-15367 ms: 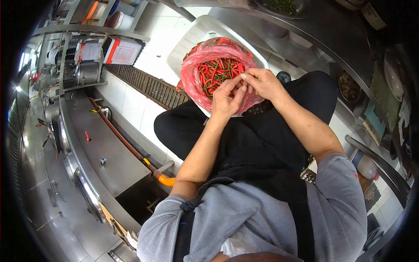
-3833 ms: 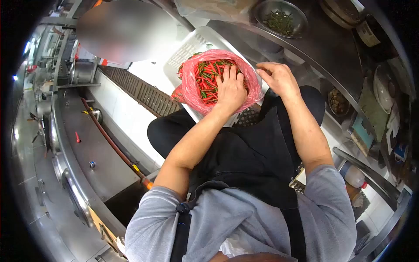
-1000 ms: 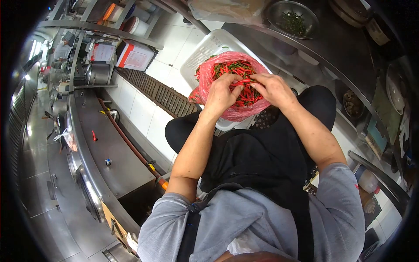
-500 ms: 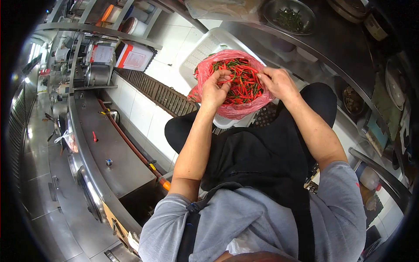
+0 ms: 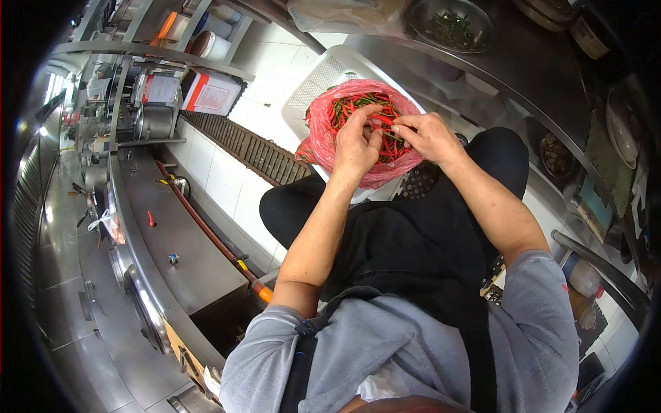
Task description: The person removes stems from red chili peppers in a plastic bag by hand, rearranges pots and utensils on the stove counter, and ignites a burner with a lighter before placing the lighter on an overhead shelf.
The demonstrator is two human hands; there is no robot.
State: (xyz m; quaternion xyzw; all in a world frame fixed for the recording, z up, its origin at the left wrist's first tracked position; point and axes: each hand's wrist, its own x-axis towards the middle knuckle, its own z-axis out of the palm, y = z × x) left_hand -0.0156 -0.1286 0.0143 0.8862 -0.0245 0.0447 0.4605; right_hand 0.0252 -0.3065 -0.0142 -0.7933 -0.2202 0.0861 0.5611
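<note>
A pink plastic bag (image 5: 320, 113) full of red chili peppers with green stems (image 5: 344, 109) sits open inside a white perforated basket (image 5: 303, 96). Over the bag's mouth, a single red chili pepper (image 5: 383, 120) spans the gap between my hands. My right hand (image 5: 428, 136) pinches one end of it between thumb and fingertips. My left hand (image 5: 358, 146) is closed at the other end, its fingers curled; their exact grip is partly hidden.
A metal bowl of green pieces (image 5: 451, 31) stands on the steel counter (image 5: 530, 82) at upper right. A floor drain grate (image 5: 237, 148) runs left of the basket. Farther left is a steel stove unit (image 5: 172, 227) with an orange-red pipe (image 5: 206, 219).
My hands have come closer together over the bag, the left moving right and the right moving slightly left. A red chili pepper now shows clearly between them.
</note>
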